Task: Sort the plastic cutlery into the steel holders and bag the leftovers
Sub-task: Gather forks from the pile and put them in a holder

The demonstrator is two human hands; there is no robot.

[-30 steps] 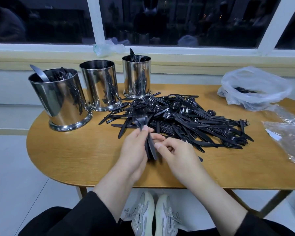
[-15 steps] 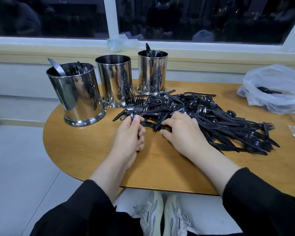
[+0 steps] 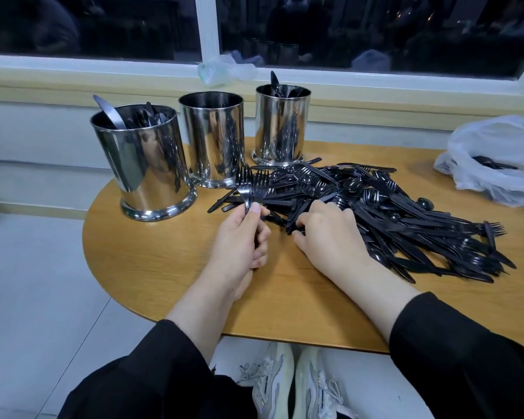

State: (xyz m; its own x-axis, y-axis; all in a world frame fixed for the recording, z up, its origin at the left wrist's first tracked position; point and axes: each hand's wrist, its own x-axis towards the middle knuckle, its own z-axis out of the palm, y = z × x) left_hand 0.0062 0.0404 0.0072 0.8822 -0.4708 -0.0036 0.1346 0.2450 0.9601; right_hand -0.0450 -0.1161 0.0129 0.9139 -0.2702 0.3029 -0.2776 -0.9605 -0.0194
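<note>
Currently: left hand grips forks upright for holders at twelve o'clock; right hand, fingers curled, rakes cutlery pile for more.

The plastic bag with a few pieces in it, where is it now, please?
The plastic bag sits at the table's far right edge, beyond the cutlery pile.

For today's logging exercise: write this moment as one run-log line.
left hand: holds forks upright | right hand: fingers in cutlery pile | middle holder: looks empty | stage: sorting
</note>
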